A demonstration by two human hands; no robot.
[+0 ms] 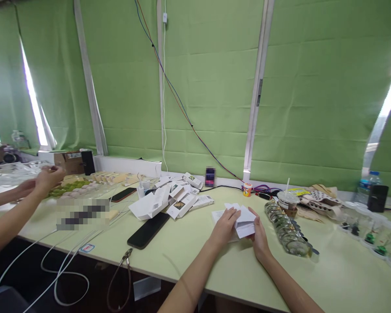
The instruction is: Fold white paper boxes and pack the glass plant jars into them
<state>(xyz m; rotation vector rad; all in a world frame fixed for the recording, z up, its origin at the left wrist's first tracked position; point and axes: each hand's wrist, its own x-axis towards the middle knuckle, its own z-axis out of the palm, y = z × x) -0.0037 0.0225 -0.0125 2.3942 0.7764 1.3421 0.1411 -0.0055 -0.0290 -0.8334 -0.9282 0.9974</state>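
A white folded paper box (pixel 246 221) is held between both hands above the table (pixel 244 278). My left hand (pixel 226 224) lies over the box's left side, fingers bent onto it. On the right side, my right hand (pixel 259 234) grips the edge with thumb and fingers. White card (pixel 217 216) shows on the table behind my left hand. To the left is a pile of white boxes (pixel 182 202), some with printed pictures. A row of round clear containers (pixel 286 230) stands just right of my right hand.
A black phone (pixel 148 231) lies left of my hands, near the pile. Another person's hands (pixel 48 178) work at the far left. A lidded cup (pixel 287 200), an orange tub (pixel 247 189) and clear cups (pixel 371 230) stand rightward. White cables (pixel 57 269) hang over the front edge.
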